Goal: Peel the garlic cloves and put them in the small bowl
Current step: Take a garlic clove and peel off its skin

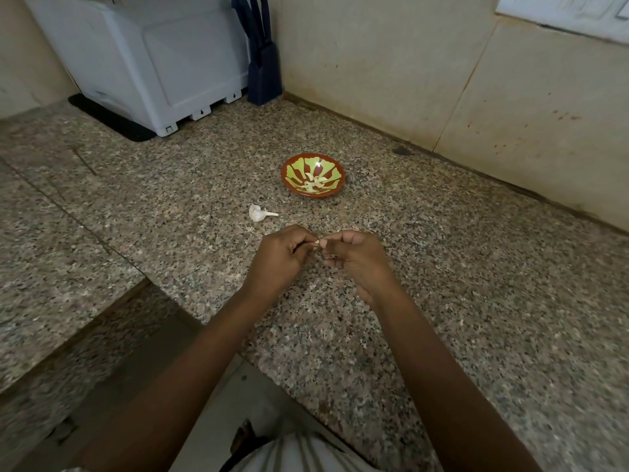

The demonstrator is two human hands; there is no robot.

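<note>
A small red bowl (289, 177) with a green pattern sits on the granite counter and holds several pale peeled cloves (315, 183). The rest of a white garlic bulb (257, 212) with its stem lies on the counter, left of and nearer than the bowl. Just in front of the bulb, my left hand (280, 257) and my right hand (357, 264) meet above the counter. Both pinch one small pale garlic clove (317, 242) between their fingertips; most of the clove is hidden by the fingers.
A white appliance (146, 59) on a black mat stands at the back left, with a dark blue knife block (263, 73) beside it in the corner. Tiled walls (442, 69) close the back and right. The counter's front edge (211, 332) drops off at the lower left.
</note>
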